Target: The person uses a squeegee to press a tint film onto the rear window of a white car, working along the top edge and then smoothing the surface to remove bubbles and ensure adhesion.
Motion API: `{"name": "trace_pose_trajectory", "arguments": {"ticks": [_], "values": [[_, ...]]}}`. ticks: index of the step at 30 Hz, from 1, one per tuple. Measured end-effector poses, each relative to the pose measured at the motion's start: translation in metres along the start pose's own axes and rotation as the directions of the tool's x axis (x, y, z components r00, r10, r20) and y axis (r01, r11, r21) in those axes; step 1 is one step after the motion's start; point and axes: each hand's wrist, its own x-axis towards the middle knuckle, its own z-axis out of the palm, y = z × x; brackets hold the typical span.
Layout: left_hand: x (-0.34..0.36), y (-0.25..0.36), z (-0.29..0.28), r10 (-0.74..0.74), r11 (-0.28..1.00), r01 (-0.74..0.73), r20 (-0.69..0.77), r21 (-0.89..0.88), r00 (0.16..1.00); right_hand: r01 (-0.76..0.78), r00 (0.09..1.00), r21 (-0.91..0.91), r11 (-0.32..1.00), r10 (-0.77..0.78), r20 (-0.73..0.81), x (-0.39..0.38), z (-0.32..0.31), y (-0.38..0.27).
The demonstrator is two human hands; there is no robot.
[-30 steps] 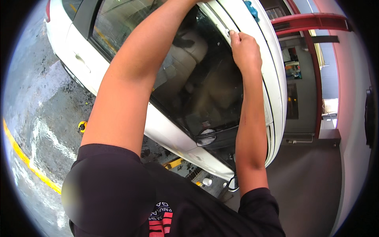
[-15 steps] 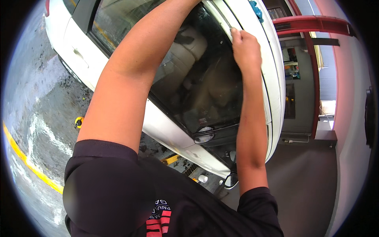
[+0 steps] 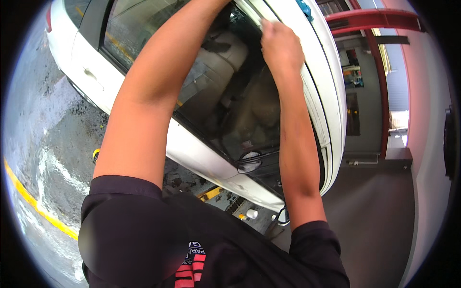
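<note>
A white car (image 3: 178,140) fills the middle of the view, its dark side window (image 3: 240,103) in front of me. My right hand (image 3: 283,47) is at the window's top edge, fingers curled closed against the pale strip (image 3: 248,10) that runs along the door frame. What lies inside its fingers is too small and blurred to make out. My left arm reaches up across the rear part of the glass and leaves the view at the top, so my left hand is hidden. Seats show through the glass.
A crumpled blue cloth (image 3: 304,9) lies on the car roof. The side mirror (image 3: 283,217) sticks out low down. On the floor are a white cup-like object (image 3: 251,214) and a yellow object (image 3: 96,155) beside my left arm. A red beam (image 3: 374,20) stands beyond the car.
My right hand has slid up and leftward along the window's top edge, fingers still closed. The left arm has shifted slightly left, and the whole view has moved a little.
</note>
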Motion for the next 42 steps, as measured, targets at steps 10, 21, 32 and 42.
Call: {"name": "trace_pose_trajectory", "arguments": {"ticks": [10, 21, 32, 42], "values": [[-0.022, 0.022, -0.01, 0.063, 0.995, -0.029, -0.377, 0.095, 0.924, -0.147, 0.886, 0.144, 0.979, 0.195, -0.42, 0.05, -0.06, 0.153], [-0.115, 0.086, 0.008, -0.183, 0.964, 0.172, -0.038, -0.201, 0.982, -0.184, 0.852, 0.018, 0.983, 0.168, -0.495, 0.081, -0.023, 0.202], [-0.11, 0.094, -0.014, -0.022, 0.995, 0.007, -0.155, -0.095, 0.988, 0.085, 0.863, 0.139, 0.987, -0.003, -0.505, 0.109, -0.013, 0.208], [-0.101, 0.099, -0.01, 0.181, 0.981, -0.171, -0.106, 0.097, 0.978, 0.422, 0.795, 0.387, 0.82, -0.129, -0.593, 0.088, -0.014, 0.196]]}}
